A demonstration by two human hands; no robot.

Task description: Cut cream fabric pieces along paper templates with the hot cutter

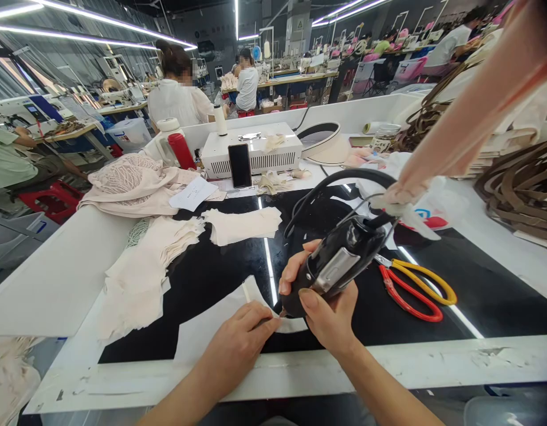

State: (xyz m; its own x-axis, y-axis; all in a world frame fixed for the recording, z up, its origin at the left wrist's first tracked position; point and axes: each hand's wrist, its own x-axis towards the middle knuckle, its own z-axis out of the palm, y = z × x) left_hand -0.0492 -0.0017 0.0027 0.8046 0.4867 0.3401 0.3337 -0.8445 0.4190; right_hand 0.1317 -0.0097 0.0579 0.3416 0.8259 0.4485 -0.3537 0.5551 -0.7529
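The left hand (pixel 235 340) lies on a thin, curved white sheet (pixel 197 334) on the glossy black-topped worktop (pixel 481 296); whether its grip pinches, I cannot tell. The right hand (pixel 333 319) is wrapped firmly round a black, cylindrical handheld tool (pixel 344 260), tip beside the left fingers (pixel 269 326): a slip could hurt them. A tug from the thick black cable (pixel 335 176) might cause one. Beyond, a white paper slip (pixel 193 193) bears marks too small to read.

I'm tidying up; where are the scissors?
In the head view, the scissors lie on the black tabletop, to the right of the right hand and its black tool.
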